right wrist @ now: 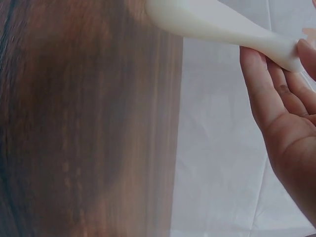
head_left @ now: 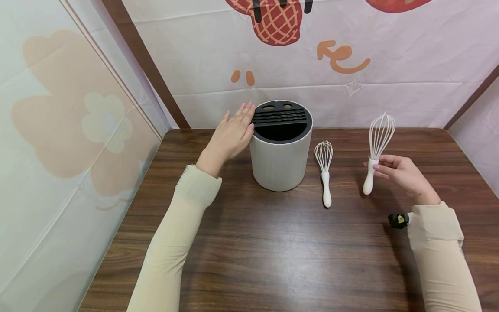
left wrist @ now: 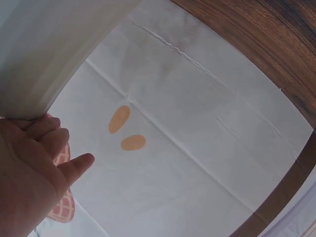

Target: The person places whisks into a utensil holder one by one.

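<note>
White whisk (head_left: 376, 151) at the right of the head frame: the right hand (head_left: 401, 175) pinches it between thumb and fingers at the top of its handle, just below where the wires meet. Its wire head points up and leans a little to the right, while the thick end of the handle points down and slightly left; whether that end touches the wooden table (head_left: 273, 242) I cannot tell. In the right wrist view the handle crosses the top of the frame, fingers beneath it and the thumb at the upper right edge.

The left hand (head_left: 231, 138), left of centre in the head frame, grasps nothing: its fingers lie extended against the upper left side of a pale, round utensil holder (head_left: 278, 160), touching near the rim. The left wrist view has this hand at lower left, the holder's wall above it.

The holder stands upright near the middle of the head frame; its black top (head_left: 278, 123) has two round holes, rows of wavy slots and a wide half-moon gap. Just right of it a second whisk (head_left: 325, 177) lies on the table, wires toward the top of the frame. A pale cloth (head_left: 413, 47) with red and orange prints fills the upper part
</note>
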### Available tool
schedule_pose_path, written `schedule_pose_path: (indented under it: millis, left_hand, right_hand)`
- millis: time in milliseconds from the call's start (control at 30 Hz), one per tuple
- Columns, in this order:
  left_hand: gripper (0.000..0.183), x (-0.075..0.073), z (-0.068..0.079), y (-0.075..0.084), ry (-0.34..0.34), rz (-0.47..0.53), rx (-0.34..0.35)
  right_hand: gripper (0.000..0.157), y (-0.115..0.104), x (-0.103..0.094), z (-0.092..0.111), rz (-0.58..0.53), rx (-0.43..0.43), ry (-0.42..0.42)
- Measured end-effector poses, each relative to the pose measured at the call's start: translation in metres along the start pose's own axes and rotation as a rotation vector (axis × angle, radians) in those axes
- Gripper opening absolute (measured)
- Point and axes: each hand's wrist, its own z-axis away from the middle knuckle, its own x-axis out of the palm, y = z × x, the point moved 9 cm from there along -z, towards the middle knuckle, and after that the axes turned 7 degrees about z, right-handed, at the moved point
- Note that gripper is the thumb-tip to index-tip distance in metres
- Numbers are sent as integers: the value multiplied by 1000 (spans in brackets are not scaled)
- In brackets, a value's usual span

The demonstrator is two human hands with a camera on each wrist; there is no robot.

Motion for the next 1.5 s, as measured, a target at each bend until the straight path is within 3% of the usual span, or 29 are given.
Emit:
schedule_pose_path:
  millis: [300,533,767,1333,1500]
  left_hand:
    - [55,0,1,-1,-7,-1,-5]
    - [55,1,2,-2,-3,11,-9]
    - [56,1,2,-2,5,6,-5]
    - [55,1,-3,-1,3,14,2]
    - [56,1,-3,-1,3,0,4]
  right_hand:
    - [21,-11,2,1,171,36,59]
    - [22,-26,11,-1,87,-64,72]
    - [22,-34,18,-1,42,-98,70]
    - [21,-60,33,-9,51,-165,84]
    - [20,-67,37,-10,159,-155,95]
